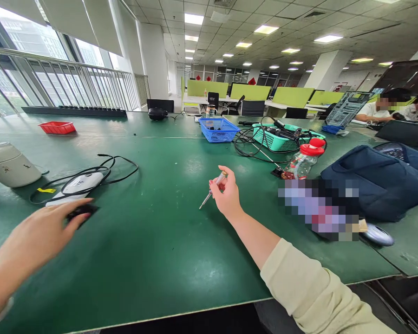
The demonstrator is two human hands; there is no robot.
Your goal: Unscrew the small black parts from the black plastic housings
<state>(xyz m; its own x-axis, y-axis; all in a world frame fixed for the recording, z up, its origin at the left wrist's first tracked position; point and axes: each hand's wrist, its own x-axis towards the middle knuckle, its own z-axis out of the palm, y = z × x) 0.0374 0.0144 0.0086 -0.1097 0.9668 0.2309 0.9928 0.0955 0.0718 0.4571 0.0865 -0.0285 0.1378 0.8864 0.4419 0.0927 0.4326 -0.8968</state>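
My right hand [228, 192] is closed around the handle of a small screwdriver [209, 197], whose thin metal shaft points down and left above the green tabletop [153, 260]. At the left, my left hand [48, 227] grips a small flat black object [81, 212] between thumb and fingers; its kind does not show. Just beyond that hand lies a white device [83, 183], shaped like a computer mouse or handheld scanner, with a black cable [125, 174] looped around it. A yellow tag [46, 190] is on the cable.
A cream bottle [12, 164] leans at the left, near a red tray [57, 128]. Farther back are a blue basket [218, 132] and a green basket [278, 141] with cables. On the right stand a red-lidded jar [301, 160] and a navy bag [372, 181]. Two people sit beyond.
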